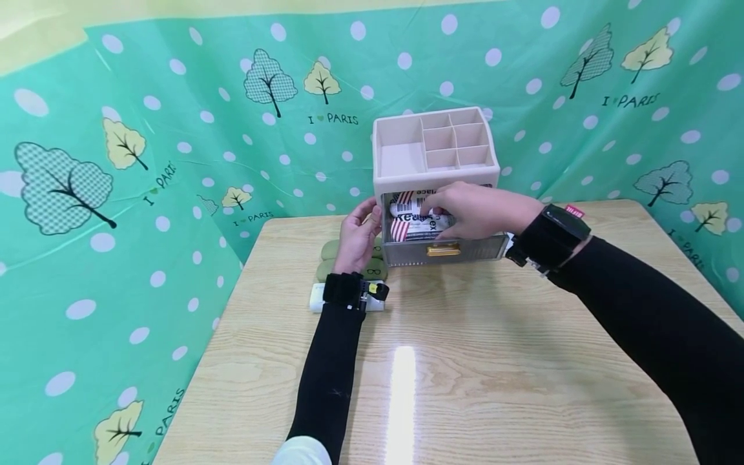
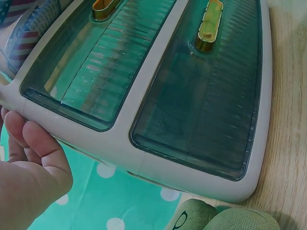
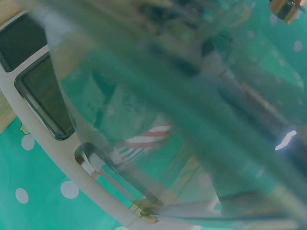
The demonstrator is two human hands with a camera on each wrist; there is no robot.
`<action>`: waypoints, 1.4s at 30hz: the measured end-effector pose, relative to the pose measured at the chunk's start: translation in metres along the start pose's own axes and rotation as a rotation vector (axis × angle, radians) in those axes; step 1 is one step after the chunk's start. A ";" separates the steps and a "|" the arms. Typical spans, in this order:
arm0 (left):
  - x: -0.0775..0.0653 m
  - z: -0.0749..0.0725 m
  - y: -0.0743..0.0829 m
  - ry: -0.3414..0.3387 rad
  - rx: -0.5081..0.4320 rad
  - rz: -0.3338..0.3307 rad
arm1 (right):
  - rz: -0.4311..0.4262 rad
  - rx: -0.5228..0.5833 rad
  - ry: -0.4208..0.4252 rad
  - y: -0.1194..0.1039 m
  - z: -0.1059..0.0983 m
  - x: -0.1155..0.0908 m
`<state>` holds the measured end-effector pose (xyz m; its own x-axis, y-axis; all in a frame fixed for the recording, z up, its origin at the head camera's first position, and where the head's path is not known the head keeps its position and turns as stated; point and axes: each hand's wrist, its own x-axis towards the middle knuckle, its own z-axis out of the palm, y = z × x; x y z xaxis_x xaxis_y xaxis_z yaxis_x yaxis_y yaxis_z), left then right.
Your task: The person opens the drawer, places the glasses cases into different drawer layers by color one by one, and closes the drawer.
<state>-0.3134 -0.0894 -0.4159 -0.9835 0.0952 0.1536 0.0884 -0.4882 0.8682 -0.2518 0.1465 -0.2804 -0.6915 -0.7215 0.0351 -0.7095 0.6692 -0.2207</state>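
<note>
Your L hand [image 1: 358,240]: fingers bent, thumb raised alongside; L arm [image 1: 325,384] extended fwd, tilted slightly to R. Your R hand [image 1: 476,208]: back up, fingers angled down, thumb apart from index; R arm [image 1: 636,313] extended diag. from lower R. Both in blk sleeves [image 1: 599,274], w/ blk wrist strap [image 1: 341,290] each.

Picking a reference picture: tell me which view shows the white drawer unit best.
Head: it shows the white drawer unit from divided top to open drawer, partly covered by the right hand. The left wrist shows two drawer fronts, cropped; the right wrist, part of the white frame, with much blur.
</note>
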 end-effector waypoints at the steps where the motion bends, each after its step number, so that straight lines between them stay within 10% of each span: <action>1: 0.000 0.000 0.000 0.001 0.003 0.001 | -0.002 -0.003 -0.004 0.000 0.000 0.000; 18: 0.000 -0.003 -0.001 0.004 0.028 -0.004 | -0.016 0.032 -0.006 0.000 -0.002 -0.002; 29: 0.002 0.000 0.000 -0.003 0.017 0.014 | -0.043 -0.012 0.357 -0.019 -0.001 -0.026; 42: 0.003 -0.001 -0.003 0.000 0.011 0.011 | -0.340 -0.386 0.655 -0.040 0.047 -0.047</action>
<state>-0.3171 -0.0887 -0.4186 -0.9824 0.0898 0.1636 0.1013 -0.4799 0.8715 -0.1843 0.1453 -0.3190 -0.2857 -0.7257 0.6259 -0.8078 0.5338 0.2501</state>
